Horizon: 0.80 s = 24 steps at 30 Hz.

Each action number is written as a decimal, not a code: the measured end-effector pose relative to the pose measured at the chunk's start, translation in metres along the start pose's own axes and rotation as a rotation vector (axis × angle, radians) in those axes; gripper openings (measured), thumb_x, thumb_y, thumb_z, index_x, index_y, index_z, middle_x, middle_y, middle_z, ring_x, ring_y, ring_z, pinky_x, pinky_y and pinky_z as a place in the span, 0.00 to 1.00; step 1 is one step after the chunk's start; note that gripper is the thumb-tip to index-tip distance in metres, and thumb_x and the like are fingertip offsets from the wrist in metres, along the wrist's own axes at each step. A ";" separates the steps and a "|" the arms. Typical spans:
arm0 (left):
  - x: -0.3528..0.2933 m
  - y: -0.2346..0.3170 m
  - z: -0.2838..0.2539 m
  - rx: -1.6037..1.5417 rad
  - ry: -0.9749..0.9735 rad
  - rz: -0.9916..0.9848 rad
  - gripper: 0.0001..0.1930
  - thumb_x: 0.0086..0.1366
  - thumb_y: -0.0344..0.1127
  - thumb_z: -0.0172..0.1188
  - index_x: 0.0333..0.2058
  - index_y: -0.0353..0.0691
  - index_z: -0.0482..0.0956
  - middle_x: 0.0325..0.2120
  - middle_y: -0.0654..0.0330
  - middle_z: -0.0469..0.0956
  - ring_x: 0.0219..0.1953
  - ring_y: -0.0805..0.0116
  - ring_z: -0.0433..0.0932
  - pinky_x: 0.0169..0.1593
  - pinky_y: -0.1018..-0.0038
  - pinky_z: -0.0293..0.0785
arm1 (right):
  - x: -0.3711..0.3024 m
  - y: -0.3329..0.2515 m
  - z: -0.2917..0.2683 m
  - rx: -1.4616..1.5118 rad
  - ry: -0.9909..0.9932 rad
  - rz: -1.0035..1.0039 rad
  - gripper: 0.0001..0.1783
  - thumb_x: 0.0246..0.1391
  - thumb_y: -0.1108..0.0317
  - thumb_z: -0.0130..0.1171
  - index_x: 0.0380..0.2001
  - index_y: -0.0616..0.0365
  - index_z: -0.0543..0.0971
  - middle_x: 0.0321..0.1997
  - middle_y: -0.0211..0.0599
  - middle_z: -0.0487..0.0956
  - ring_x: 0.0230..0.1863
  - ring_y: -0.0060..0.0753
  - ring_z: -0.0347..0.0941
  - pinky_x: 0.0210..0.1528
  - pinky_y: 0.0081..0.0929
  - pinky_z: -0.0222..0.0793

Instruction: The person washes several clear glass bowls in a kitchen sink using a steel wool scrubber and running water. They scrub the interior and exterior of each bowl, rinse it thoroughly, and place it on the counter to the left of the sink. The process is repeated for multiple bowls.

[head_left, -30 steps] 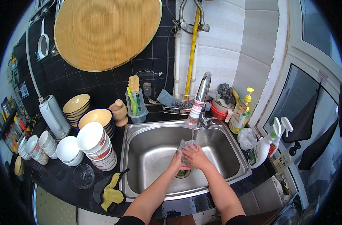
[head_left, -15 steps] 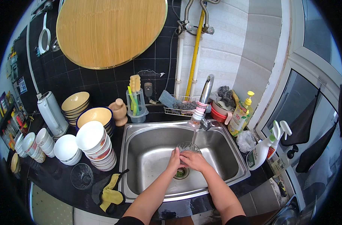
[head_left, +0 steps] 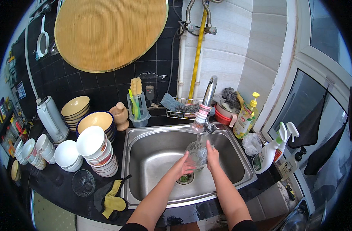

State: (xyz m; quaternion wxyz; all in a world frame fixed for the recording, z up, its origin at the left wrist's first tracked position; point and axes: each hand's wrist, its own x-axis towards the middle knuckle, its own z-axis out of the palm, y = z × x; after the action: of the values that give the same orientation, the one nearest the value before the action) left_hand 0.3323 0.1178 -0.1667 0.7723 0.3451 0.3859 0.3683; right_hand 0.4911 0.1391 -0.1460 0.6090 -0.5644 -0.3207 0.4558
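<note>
A clear glass bowl [head_left: 198,154] is tilted under the running faucet [head_left: 209,94], over the steel sink [head_left: 145,154]. My right hand [head_left: 213,156] grips its right side, thumb up along the rim. At the left side my left hand [head_left: 182,166] supports it, fingers curved against the glass. Water falls from the spout onto the bowl. Just below my hands sits the drain [head_left: 185,178], with some green bits in it.
Left of the sink stand stacked white bowls [head_left: 92,142], cream bowls [head_left: 96,122], another glass bowl [head_left: 83,182] and yellow-black gloves [head_left: 114,200]. To the right are a dish soap bottle [head_left: 246,117] and spray bottles [head_left: 269,154]. Behind is a wire rack [head_left: 183,113] with scrubbers.
My hands were close together over the bowl; now they are apart on its two sides. The bowl has been raised and tilted, showing more of it under the water.
</note>
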 end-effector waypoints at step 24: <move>0.002 -0.008 -0.001 0.160 -0.146 0.410 0.04 0.53 0.22 0.56 0.28 0.37 0.72 0.32 0.57 0.76 0.34 0.71 0.75 0.37 0.78 0.71 | -0.018 -0.009 0.027 -0.523 -0.370 -0.653 0.18 0.52 0.60 0.49 0.44 0.58 0.72 0.47 0.39 0.71 0.51 0.30 0.63 0.55 0.25 0.53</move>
State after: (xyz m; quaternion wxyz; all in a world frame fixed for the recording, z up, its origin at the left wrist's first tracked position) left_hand 0.3352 0.1158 -0.1741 0.6776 0.5020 0.2787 0.4596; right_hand 0.4614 0.1338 -0.1306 0.4904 -0.4778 -0.6893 0.2368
